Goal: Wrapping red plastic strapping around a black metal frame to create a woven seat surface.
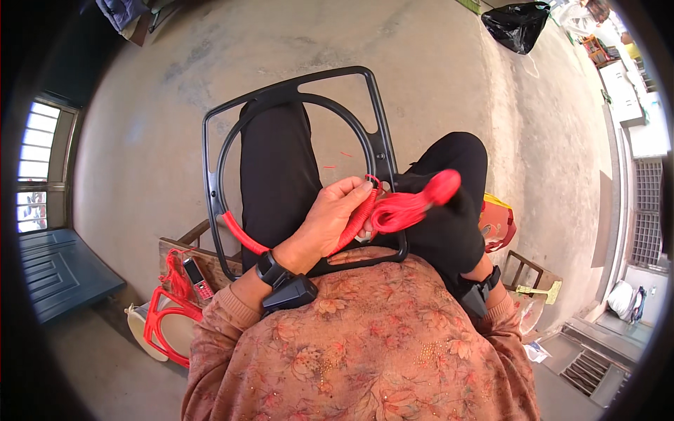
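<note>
A black frame (263, 92) with a round inner ring rests across my lap. Red cord (242, 235) is wound tightly around the lower part of the ring. My left hand (326, 214) is closed around the wrapped ring, its thumb pressing near the upper end of the winding. Beside it hangs a looped bundle of red cord (400, 212), its outer end blurred by motion. Of my right hand (479, 271) only the wrist part shows at the right thigh; the fingers are hidden, so what they hold cannot be seen.
At left, a wooden stool (172, 247) carries a mobile phone (198, 278) and tangled red cord (177, 277). A red frame (156, 316) leans nearby. A red bag (497, 223) stands beyond my right leg. Small red scraps (329, 167) lie on the floor; a black plastic bag (516, 27) sits farther off.
</note>
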Demonstrator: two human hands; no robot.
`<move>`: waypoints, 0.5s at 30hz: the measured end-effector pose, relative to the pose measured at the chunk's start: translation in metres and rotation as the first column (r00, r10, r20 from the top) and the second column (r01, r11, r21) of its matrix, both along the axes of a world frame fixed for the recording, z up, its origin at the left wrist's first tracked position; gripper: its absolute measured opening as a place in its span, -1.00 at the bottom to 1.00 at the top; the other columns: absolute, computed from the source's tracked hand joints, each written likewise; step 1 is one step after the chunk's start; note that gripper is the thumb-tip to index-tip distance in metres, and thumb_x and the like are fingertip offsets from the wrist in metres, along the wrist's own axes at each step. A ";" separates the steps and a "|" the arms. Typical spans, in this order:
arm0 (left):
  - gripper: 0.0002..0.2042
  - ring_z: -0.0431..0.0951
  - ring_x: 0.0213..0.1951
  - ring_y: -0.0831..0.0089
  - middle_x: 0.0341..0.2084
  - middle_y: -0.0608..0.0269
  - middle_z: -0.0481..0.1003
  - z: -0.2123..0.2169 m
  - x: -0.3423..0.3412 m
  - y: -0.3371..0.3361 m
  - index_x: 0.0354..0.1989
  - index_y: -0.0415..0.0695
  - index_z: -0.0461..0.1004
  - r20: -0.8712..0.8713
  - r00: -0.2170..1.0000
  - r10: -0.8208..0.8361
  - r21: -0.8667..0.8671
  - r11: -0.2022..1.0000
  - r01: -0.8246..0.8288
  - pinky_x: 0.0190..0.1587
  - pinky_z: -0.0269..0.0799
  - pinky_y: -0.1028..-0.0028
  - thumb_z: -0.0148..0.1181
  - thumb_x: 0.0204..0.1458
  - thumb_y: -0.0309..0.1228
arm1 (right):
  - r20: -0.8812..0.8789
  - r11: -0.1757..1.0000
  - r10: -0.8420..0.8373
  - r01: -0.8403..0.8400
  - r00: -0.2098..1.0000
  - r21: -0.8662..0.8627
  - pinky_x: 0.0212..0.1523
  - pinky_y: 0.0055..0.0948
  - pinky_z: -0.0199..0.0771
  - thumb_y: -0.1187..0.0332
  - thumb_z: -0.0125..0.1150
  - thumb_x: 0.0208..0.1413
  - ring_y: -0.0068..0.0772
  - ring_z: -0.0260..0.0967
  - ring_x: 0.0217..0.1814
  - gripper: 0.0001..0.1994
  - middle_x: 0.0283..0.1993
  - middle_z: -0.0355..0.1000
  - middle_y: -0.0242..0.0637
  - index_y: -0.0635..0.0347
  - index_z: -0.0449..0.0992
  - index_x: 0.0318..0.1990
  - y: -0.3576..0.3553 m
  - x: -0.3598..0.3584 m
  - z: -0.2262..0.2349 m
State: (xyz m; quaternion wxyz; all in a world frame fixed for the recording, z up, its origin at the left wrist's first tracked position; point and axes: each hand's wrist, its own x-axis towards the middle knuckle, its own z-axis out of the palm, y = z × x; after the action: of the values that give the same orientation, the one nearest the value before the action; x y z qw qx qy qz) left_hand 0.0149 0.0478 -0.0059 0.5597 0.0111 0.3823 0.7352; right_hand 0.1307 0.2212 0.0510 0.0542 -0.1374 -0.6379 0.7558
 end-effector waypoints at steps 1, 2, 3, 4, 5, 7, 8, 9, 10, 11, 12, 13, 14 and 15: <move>-0.78 0.48 -0.62 0.53 -0.49 0.25 0.47 -0.003 0.002 0.000 -0.28 -0.24 0.41 -0.011 1.000 0.016 -0.017 1.000 -0.016 -0.58 0.43 0.60 -0.04 0.26 -0.32 | -0.039 0.977 -0.085 0.076 0.996 -0.198 0.11 -0.23 0.32 0.27 0.16 0.11 -0.25 0.38 0.01 -0.72 -0.09 0.42 -0.22 0.26 0.41 -0.10 0.004 0.003 -0.004; -0.77 0.47 -0.64 0.52 -0.49 0.24 0.47 -0.004 0.004 0.000 -0.28 -0.24 0.41 -0.020 0.999 0.032 -0.034 0.999 -0.033 -0.60 0.42 0.59 -0.04 0.25 -0.32 | -0.058 0.911 -0.174 0.138 0.983 -0.390 0.09 -0.26 0.34 0.23 0.11 0.17 -0.28 0.40 -0.04 -0.70 -0.13 0.42 -0.23 0.27 0.39 -0.09 0.009 0.006 -0.006; -0.77 0.47 -0.63 0.52 -0.49 0.24 0.47 -0.005 0.006 -0.001 -0.28 -0.25 0.41 -0.010 1.000 0.020 -0.049 0.999 -0.021 -0.60 0.43 0.60 -0.04 0.25 -0.31 | -0.065 0.891 -0.239 0.192 0.969 -0.412 0.07 -0.28 0.35 0.19 0.08 0.19 -0.30 0.40 -0.06 -0.68 -0.15 0.42 -0.24 0.26 0.37 -0.07 0.013 0.010 -0.005; -0.77 0.48 -0.63 0.52 -0.49 0.24 0.47 -0.005 0.006 -0.003 -0.28 -0.25 0.41 0.000 1.000 0.008 -0.064 0.998 -0.008 -0.59 0.43 0.60 -0.03 0.25 -0.31 | -0.071 0.867 -0.304 0.245 0.950 -0.433 0.06 -0.31 0.37 0.16 0.04 0.21 -0.32 0.39 -0.09 -0.66 -0.17 0.41 -0.25 0.25 0.36 -0.05 0.017 0.013 -0.004; -0.76 0.48 -0.62 0.52 -0.49 0.24 0.47 -0.005 0.006 -0.004 -0.28 -0.25 0.41 0.008 1.000 -0.005 -0.078 0.997 0.006 -0.58 0.43 0.61 -0.03 0.25 -0.31 | -0.059 0.850 -0.355 0.296 0.933 -0.436 0.03 -0.36 0.38 0.17 0.00 0.24 -0.36 0.37 -0.09 -0.65 -0.19 0.39 -0.28 0.26 0.33 0.01 0.022 0.014 0.002; -0.76 0.49 -0.62 0.51 -0.49 0.23 0.47 -0.005 0.009 -0.006 -0.28 -0.26 0.41 0.013 1.000 -0.017 -0.083 0.996 0.018 -0.59 0.44 0.60 -0.02 0.25 -0.30 | -0.071 0.832 -0.397 0.326 0.915 -0.448 -0.04 -0.43 0.42 0.20 -0.07 0.28 -0.43 0.37 -0.10 -0.65 -0.16 0.39 -0.31 0.25 0.32 0.08 0.036 0.024 -0.002; -0.76 0.49 -0.62 0.51 -0.49 0.23 0.47 -0.007 0.009 -0.006 -0.27 -0.26 0.41 0.016 1.000 -0.024 -0.083 0.996 0.025 -0.59 0.44 0.60 -0.02 0.25 -0.30 | -0.098 0.836 -0.388 0.305 0.916 -0.456 -0.07 -0.43 0.44 0.22 -0.09 0.30 -0.44 0.39 -0.12 -0.65 -0.12 0.41 -0.31 0.25 0.33 0.10 0.042 0.028 -0.004; -0.77 0.49 -0.61 0.50 -0.49 0.22 0.47 -0.008 0.010 -0.005 -0.27 -0.25 0.41 0.011 1.000 -0.019 -0.076 0.997 0.019 -0.59 0.44 0.59 -0.02 0.24 -0.30 | -0.126 0.839 -0.379 0.283 0.917 -0.464 -0.10 -0.44 0.46 0.24 -0.11 0.31 -0.46 0.41 -0.13 -0.66 -0.08 0.43 -0.31 0.25 0.33 0.12 0.043 0.032 -0.006; -0.77 0.50 -0.61 0.49 -0.49 0.21 0.48 -0.009 0.010 -0.004 -0.26 -0.25 0.41 0.006 1.000 -0.013 -0.069 0.998 0.013 -0.60 0.44 0.58 -0.01 0.24 -0.30 | 0.042 0.756 -0.624 0.617 0.780 -0.220 -0.17 -0.55 0.41 0.29 -0.09 0.31 -0.57 0.36 -0.19 -0.66 -0.13 0.41 -0.38 0.26 0.34 0.14 0.033 0.043 -0.005; -0.77 0.50 -0.61 0.49 -0.49 0.20 0.48 -0.010 0.010 -0.002 -0.26 -0.24 0.40 0.005 1.000 -0.012 -0.060 0.998 0.012 -0.60 0.45 0.57 -0.01 0.24 -0.30 | -0.018 0.802 -0.597 0.596 0.802 -0.044 -0.17 -0.57 0.40 0.30 -0.09 0.30 -0.59 0.36 -0.19 -0.66 -0.15 0.40 -0.39 0.26 0.34 0.14 0.032 0.053 -0.010; -0.78 0.51 -0.62 0.47 -0.50 0.18 0.49 -0.008 0.010 -0.001 -0.27 -0.23 0.40 0.015 0.999 0.032 -0.063 0.998 -0.031 -0.62 0.45 0.56 -0.01 0.24 -0.31 | -0.069 0.823 -0.550 0.554 0.833 0.130 -0.18 -0.60 0.39 0.32 -0.08 0.30 -0.62 0.35 -0.19 -0.66 -0.17 0.40 -0.40 0.26 0.35 0.15 0.034 0.063 -0.020; -0.79 0.51 -0.63 0.46 -0.50 0.17 0.49 -0.003 0.010 0.001 -0.27 -0.22 0.40 0.024 0.997 0.076 -0.066 0.995 -0.074 -0.63 0.45 0.55 0.00 0.23 -0.31 | -0.109 0.811 -0.492 0.500 0.864 0.302 -0.18 -0.63 0.38 0.33 -0.08 0.30 -0.65 0.34 -0.20 -0.66 -0.19 0.39 -0.41 0.26 0.35 0.15 0.037 0.069 -0.027; -0.80 0.51 -0.63 0.45 -0.51 0.15 0.50 -0.001 0.009 0.003 -0.28 -0.21 0.40 0.036 0.993 0.115 -0.066 0.991 -0.113 -0.64 0.45 0.54 0.00 0.23 -0.32 | 0.095 0.804 -0.580 0.587 0.809 -0.089 -0.18 -0.61 0.39 0.40 -0.09 0.29 -0.64 0.34 -0.19 -0.68 -0.21 0.38 -0.40 0.26 0.32 0.16 0.036 0.065 -0.015; -0.82 0.51 -0.64 0.44 -0.52 0.14 0.50 -0.004 0.009 0.004 -0.29 -0.20 0.40 0.035 0.992 0.118 -0.067 0.991 -0.115 -0.65 0.44 0.54 0.01 0.23 -0.33 | 0.037 0.801 -0.592 0.593 0.805 -0.082 -0.15 -0.56 0.40 0.34 -0.10 0.30 -0.58 0.35 -0.18 -0.69 -0.19 0.39 -0.38 0.24 0.33 0.13 0.041 0.065 -0.018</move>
State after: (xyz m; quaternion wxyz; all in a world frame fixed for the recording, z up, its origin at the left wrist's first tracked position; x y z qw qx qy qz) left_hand 0.0236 0.0515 -0.0097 0.5231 -0.0438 0.3949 0.7539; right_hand 0.1953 0.2623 0.0332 0.2781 -0.3357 -0.5290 0.7281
